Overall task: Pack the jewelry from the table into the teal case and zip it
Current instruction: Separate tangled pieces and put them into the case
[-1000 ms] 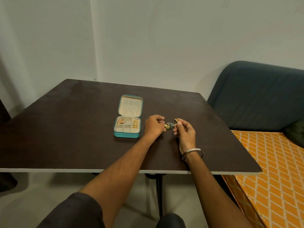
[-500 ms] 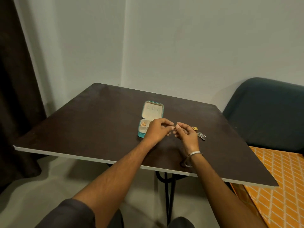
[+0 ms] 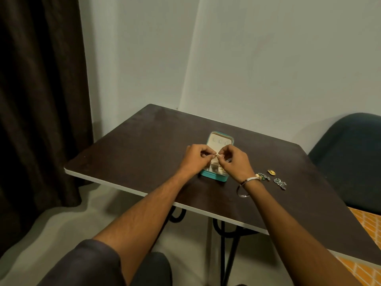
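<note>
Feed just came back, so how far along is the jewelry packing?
Midway. The teal case lies open, unzipped; its contents are mostly hidden. Left hand and right hand pinch a small gold piece above it. Left: a gold flower piece and two dark green pieces on the table, then zipping.

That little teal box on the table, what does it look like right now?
The teal case lies open on the dark table, its lid tipped back toward the wall. The lining looks cream and soft, with small tabs on the lid and square compartments in the base. The left hand and right hand hover over it, pinching a small gold piece and hiding most compartments. The zip is undone.
</note>
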